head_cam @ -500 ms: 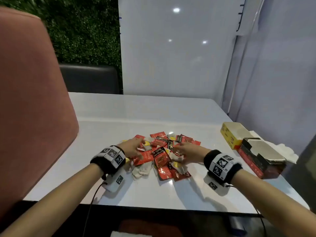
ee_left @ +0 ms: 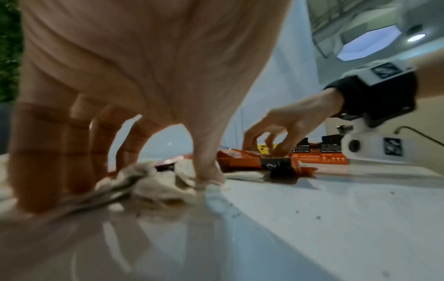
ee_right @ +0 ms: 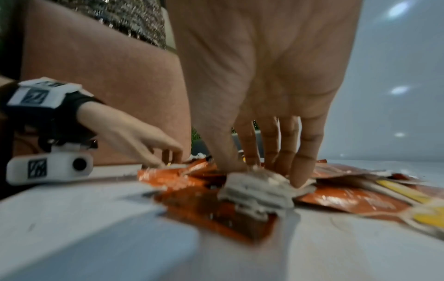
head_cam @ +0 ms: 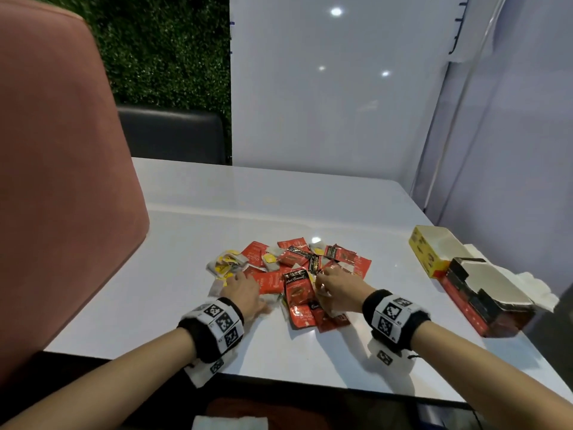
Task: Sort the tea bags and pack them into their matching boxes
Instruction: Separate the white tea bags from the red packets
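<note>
A mixed pile of tea bags (head_cam: 291, 268) lies mid-table: red sachets (ee_right: 211, 209), black-and-red ones and white paper bags with yellow tags (head_cam: 224, 266). My left hand (head_cam: 245, 290) rests on the pile's left side, fingers straight and spread, thumb pressing crumpled white bags (ee_left: 156, 182). My right hand (head_cam: 335, 287) is on the pile's right side, thumb and fingertips pinching a white tea bag (ee_right: 257, 188) that lies on a red sachet. An open yellow box (head_cam: 431, 252) and an open red-and-black box (head_cam: 483, 299) stand at the right.
The white table (head_cam: 248, 197) has bare surface behind and left of the pile. A pink chair back (head_cam: 62, 181) rises at the left edge. Crumpled white paper (head_cam: 533, 287) lies behind the boxes. A white wall panel closes the far side.
Both hands have shifted slightly over the pile. The left hand has drawn back toward the pile's near left edge. The boxes have not moved.
</note>
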Demonstrator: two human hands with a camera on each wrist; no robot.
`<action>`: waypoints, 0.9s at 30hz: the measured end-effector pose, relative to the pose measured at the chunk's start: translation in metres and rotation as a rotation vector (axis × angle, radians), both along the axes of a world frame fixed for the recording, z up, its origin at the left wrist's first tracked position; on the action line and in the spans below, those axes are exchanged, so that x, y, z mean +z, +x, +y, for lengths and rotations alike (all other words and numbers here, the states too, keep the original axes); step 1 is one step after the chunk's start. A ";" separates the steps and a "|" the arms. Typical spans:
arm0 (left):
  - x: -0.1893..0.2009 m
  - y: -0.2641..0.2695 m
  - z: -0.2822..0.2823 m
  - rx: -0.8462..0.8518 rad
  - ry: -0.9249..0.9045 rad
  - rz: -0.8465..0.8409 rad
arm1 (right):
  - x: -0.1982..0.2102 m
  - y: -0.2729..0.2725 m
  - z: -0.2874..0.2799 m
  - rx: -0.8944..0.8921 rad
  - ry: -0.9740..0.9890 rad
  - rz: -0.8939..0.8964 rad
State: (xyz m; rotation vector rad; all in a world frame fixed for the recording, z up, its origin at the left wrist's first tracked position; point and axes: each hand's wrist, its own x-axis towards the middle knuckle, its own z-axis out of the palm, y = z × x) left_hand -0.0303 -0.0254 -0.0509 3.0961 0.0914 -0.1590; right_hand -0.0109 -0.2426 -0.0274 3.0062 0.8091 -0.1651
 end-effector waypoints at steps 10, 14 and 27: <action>0.025 0.005 0.041 -0.028 -0.473 0.117 | 0.010 0.007 -0.038 -0.201 0.520 0.112; 0.057 0.002 0.069 0.005 -0.431 0.104 | 0.028 0.006 -0.061 -0.280 0.918 0.322; 0.117 0.088 0.074 -0.122 -0.875 0.155 | 0.057 0.037 -0.038 -0.352 1.833 1.016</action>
